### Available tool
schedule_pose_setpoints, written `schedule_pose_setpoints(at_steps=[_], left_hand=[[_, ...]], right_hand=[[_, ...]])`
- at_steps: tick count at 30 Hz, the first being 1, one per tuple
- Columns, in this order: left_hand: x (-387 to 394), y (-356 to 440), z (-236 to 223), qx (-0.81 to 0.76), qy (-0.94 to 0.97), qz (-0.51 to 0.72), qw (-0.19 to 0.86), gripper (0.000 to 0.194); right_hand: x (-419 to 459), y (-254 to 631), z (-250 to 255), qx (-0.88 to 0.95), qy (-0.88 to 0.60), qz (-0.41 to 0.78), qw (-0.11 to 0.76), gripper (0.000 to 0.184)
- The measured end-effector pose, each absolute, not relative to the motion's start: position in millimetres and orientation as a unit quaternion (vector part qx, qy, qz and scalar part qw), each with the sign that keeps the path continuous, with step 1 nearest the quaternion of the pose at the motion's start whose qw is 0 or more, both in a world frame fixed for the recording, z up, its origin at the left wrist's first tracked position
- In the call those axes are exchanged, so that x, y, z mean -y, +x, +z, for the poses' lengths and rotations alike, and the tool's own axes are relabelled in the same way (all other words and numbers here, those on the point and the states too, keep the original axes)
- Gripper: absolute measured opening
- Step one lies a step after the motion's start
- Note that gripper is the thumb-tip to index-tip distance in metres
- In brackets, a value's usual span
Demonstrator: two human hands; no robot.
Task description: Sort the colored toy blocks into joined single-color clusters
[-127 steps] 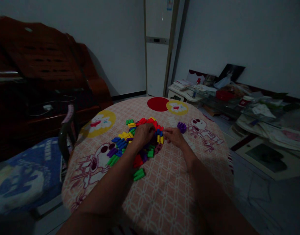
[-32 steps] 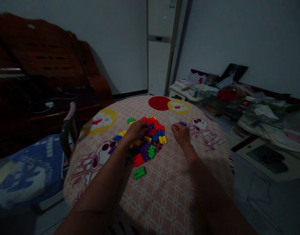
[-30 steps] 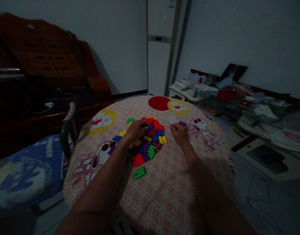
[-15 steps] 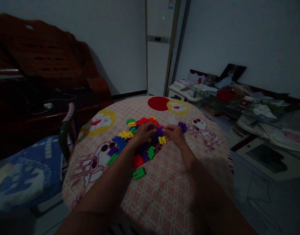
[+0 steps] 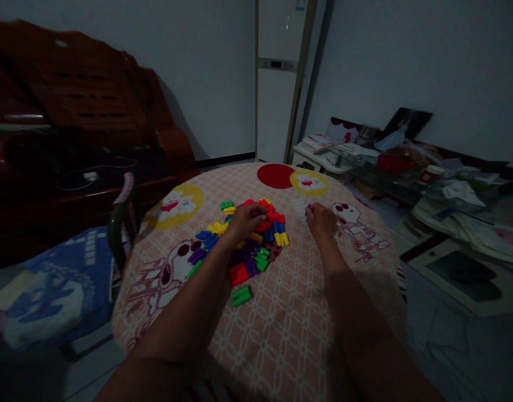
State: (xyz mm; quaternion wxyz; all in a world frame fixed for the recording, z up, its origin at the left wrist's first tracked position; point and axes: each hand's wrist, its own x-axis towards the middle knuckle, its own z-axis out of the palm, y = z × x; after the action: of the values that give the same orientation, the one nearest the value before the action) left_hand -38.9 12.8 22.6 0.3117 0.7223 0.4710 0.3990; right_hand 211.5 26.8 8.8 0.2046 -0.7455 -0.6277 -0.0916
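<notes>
A heap of plastic building blocks in red, yellow, blue, green and purple lies in the middle of a round table (image 5: 290,312). My left hand (image 5: 246,222) is over the heap, its fingers curved and apart, with no block seen between them. Close to its fingertips are several red blocks (image 5: 275,215). To the right of the heap, my right hand (image 5: 322,222) is closed around purple blocks (image 5: 309,211), which it mostly covers. A green block (image 5: 241,296) lies alone at the near side, and a yellow block (image 5: 282,239) sits at the heap's right edge.
A patterned cloth covers the table. At left stand a chair with a blue cushion (image 5: 67,285) and a dark wooden bench (image 5: 80,100). A cluttered glass-topped cabinet (image 5: 441,262) runs along the right wall. Behind the table rises a tall white unit (image 5: 277,106).
My right hand has moved right, away from my left hand, to the purple blocks beside the heap. The left hand stays over the heap, its fingers now apart. The view has shifted slightly.
</notes>
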Motion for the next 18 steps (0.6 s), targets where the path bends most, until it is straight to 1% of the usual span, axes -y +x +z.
schedule_pose_setpoints(at_steps=[2,4,8,11,14,18], left_hand=[[-13,-45,27,-0.491,0.725,0.379,0.300,0.025],[-12,-52,34,-0.507,0.740,0.332,0.291,0.024],[-4,-60,49,-0.493,0.818,0.177,0.237,0.018],[4,-58,58,-0.497,0.849,0.046,0.176,0.023],[10,-51,62,-0.510,0.850,-0.029,0.127,0.030],[15,-44,64,-0.526,0.842,-0.048,0.109,0.036]], right_hand=[[-27,211,6,0.632,-0.747,-0.096,0.184,0.025],[-28,211,5,0.634,-0.747,-0.100,0.174,0.025],[-26,211,4,0.632,-0.747,-0.109,0.173,0.024],[-24,210,4,0.630,-0.747,-0.113,0.181,0.022],[-22,211,6,0.632,-0.736,-0.112,0.217,0.021],[-14,205,7,0.646,-0.696,-0.109,0.292,0.024]])
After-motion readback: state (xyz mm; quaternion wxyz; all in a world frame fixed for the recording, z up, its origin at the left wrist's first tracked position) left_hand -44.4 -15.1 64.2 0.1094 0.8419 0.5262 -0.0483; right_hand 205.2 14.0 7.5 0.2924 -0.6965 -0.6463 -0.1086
